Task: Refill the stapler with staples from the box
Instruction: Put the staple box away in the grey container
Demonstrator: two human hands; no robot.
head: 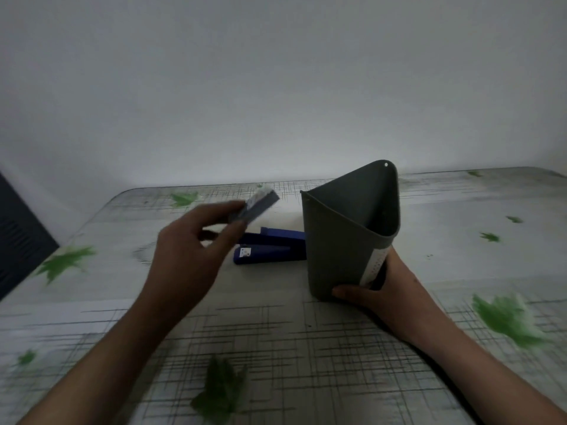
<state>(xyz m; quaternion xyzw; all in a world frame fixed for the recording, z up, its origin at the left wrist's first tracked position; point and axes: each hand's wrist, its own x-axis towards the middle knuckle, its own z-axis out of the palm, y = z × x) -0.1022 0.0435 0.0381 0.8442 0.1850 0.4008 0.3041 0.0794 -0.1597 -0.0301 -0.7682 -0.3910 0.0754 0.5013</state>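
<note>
Leaf-printed cloth covers the table [276,348], where the blue stapler [270,248] lies beside a grey container [346,234]. Above the stapler, the left hand [187,256] pinches the small staple box [256,207]. The right hand [383,289] grips the container's base.

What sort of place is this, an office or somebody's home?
Likely a home table, though I can't be sure: a leaf-print tabletop against a bare white wall, with stationery about: a blue stapler, a grey holder and a small staple box.
</note>
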